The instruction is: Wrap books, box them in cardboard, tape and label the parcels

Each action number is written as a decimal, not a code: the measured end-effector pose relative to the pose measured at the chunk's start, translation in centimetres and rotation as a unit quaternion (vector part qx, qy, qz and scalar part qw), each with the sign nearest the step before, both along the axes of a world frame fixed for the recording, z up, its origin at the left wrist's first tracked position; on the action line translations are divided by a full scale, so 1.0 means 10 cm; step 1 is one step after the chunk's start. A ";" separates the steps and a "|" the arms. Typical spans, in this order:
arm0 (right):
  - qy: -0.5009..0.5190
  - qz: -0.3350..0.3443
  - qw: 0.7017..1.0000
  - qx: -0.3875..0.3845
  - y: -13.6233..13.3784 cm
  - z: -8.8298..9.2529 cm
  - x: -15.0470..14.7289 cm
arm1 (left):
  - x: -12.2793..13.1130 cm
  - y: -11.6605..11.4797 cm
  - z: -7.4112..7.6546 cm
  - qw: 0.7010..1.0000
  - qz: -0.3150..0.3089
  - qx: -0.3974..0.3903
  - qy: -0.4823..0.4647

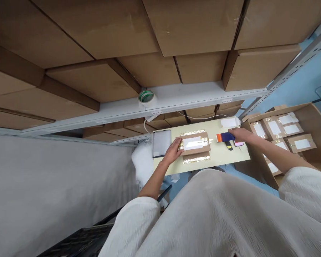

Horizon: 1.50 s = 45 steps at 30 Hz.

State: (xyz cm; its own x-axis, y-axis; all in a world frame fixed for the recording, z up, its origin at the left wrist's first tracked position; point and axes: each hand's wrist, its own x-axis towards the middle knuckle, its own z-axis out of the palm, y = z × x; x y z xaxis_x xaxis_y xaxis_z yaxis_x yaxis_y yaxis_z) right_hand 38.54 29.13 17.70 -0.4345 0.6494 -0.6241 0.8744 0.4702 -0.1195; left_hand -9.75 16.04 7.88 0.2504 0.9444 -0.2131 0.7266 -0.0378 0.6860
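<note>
On the pale yellow table (166, 167) lies a small cardboard box (196, 151) with a white label (194, 142) and shiny tape on it. Another taped cardboard piece (196, 157) shows along its near side. My left hand (173, 151) rests on the box's left end, fingers apart. To the right of the box, my right hand (235, 134) is closed around a dark blue and orange tool (225, 137), apart from the box. Beneath that tool lie a black and yellow object (229, 146) and a phone (238, 143).
A grey-lined tray (161, 142) sits at the table's left end. To the right, a large open carton (319, 123) holds several labelled boxes (302, 143). Behind the table, a shelf (192, 93) carries large cartons and a tape roll (146, 97). White material (143, 160) hangs at the left.
</note>
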 end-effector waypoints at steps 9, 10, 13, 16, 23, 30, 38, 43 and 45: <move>-0.041 -0.048 0.998 0.019 -0.12 -0.25 -0.96 | 0.06 -0.02 -0.04 0.999 0.031 -0.012 -0.014; -0.037 -0.059 0.998 0.011 -0.11 -0.26 -1.04 | 0.07 -0.02 -0.05 0.999 0.034 -0.013 -0.017; -0.060 -0.066 0.996 -0.002 -0.11 -0.29 -1.24 | 0.08 -0.01 -0.07 0.999 0.031 -0.010 -0.028; -0.126 -0.064 0.990 0.019 -0.14 -0.30 -1.47 | 0.09 -0.01 -0.09 0.999 0.024 0.003 -0.040; -0.111 -0.076 0.989 0.069 -0.41 -0.33 -1.70 | 0.11 -0.03 -0.11 0.998 0.020 0.007 -0.055; -0.136 -0.112 0.982 0.074 -0.68 -0.48 -1.41 | 0.13 -0.04 -0.09 0.997 0.021 0.012 -0.073; 0.057 -0.476 0.875 -0.072 -0.67 -0.73 -0.74 | 0.10 -0.03 -0.14 0.998 0.014 0.007 -0.063; 0.141 -0.586 0.793 -0.090 -0.92 -1.01 -0.73 | 0.10 -0.04 -0.16 0.998 0.014 0.015 -0.063; 0.148 -0.576 0.800 -0.076 -0.99 -1.08 -0.77 | 0.09 -0.04 -0.16 0.998 0.015 0.018 -0.060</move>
State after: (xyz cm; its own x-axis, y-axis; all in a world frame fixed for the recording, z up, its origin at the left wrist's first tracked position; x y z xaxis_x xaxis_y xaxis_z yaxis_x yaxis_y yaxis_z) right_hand 30.84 19.21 6.94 0.2553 0.6516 -0.7143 0.6395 -0.6679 -0.3807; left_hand -8.84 15.60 6.25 0.2429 0.9585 -0.1493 0.6400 -0.0427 0.7672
